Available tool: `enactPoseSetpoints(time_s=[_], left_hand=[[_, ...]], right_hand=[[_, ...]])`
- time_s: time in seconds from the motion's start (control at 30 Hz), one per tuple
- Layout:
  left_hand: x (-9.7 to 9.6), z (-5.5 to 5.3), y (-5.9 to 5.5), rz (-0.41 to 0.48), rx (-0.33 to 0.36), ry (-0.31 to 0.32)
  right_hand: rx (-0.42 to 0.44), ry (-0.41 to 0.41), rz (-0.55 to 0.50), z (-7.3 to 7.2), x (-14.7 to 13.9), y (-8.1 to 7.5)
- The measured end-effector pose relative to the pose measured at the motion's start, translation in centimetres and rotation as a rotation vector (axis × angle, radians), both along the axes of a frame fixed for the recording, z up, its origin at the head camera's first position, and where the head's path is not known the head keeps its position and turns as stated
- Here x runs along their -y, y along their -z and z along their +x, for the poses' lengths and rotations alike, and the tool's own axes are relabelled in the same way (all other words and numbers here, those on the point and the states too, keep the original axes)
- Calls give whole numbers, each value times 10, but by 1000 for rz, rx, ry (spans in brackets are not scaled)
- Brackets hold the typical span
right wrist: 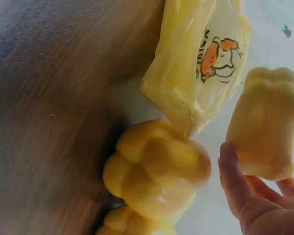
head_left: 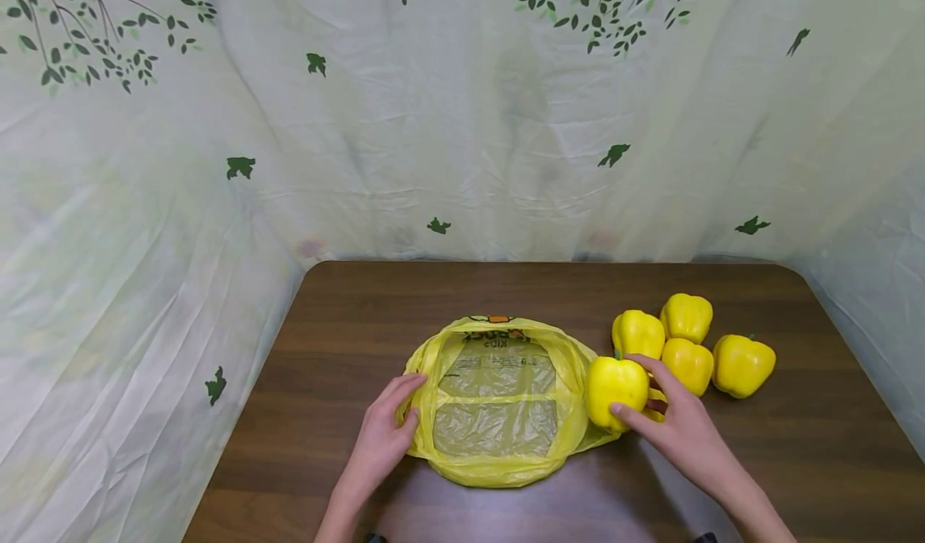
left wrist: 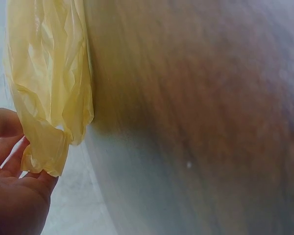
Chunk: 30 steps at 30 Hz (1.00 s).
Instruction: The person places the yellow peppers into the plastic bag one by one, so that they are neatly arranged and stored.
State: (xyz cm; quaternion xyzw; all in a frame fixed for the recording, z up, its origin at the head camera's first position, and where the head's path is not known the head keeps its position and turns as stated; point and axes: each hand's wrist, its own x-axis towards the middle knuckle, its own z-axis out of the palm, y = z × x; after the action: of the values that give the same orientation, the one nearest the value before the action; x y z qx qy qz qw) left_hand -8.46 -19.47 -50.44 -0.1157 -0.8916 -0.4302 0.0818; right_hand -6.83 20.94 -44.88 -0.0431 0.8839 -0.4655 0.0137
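Note:
A yellow plastic bag [head_left: 499, 471] lies on the table with its wide mouth facing up. My left hand [head_left: 383, 430] pinches the left side of its rim; in the left wrist view, thin film [left wrist: 49, 98] hangs between the thumb and fingers [left wrist: 36, 188]. At the bag's right rim, my right hand [head_left: 682, 422] holds a yellow bell pepper [head_left: 614, 390] between thumb and fingers. The right wrist view shows this pepper [right wrist: 264, 122] raised off the table, beside the bag's printed side [right wrist: 206, 63]. Another pepper [head_left: 656, 406] is partly hidden behind the right hand.
Several more yellow bell peppers [head_left: 686, 365] stand grouped on the brown wooden table [head_left: 347, 310], right of the bag. One of them [head_left: 744, 365] sits farthest right. A pale curtain [head_left: 462, 125] with leaf prints hangs behind the table and along its sides.

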Motion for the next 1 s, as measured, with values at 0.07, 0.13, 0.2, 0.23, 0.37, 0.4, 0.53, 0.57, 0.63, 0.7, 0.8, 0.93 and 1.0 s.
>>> enactPoseSetpoints(time_s=[0.07,0.13,0.2,0.23,0.37,0.4,0.53,0.57,0.63,0.7,0.8,0.93,1.0], left_hand=[[0,0,0,-7,-4,2],[0,0,0,-10,-7,5],[0,1,0,-6,-5,6],[0,1,0,-3,-4,7],[0,1,1,-3,-16,7],[0,1,1,-4,-23,7],[0,0,4,-10,-61,11],[0,0,4,-11,-65,11],[0,0,4,-13,-59,9],[0,0,4,-13,-43,6],[0,0,4,-12,-33,5],[0,0,4,-7,-42,9],[0,0,4,-9,-51,10]], right_hand=[[3,-15,1,-1,2,0],[6,-32,-6,-3,4,0],[15,-49,-8,-4,6,-1],[20,-58,-9,-5,7,-1],[40,-98,-1,-8,10,0],[43,-106,7,-9,11,0],[52,-130,44,-12,14,2],[54,-135,50,-13,16,2],[61,-144,60,-15,18,2],[64,-155,65,-16,19,1],[58,-174,77,-19,22,1],[72,-214,78,-23,25,0],[85,-236,76,-25,28,0]])
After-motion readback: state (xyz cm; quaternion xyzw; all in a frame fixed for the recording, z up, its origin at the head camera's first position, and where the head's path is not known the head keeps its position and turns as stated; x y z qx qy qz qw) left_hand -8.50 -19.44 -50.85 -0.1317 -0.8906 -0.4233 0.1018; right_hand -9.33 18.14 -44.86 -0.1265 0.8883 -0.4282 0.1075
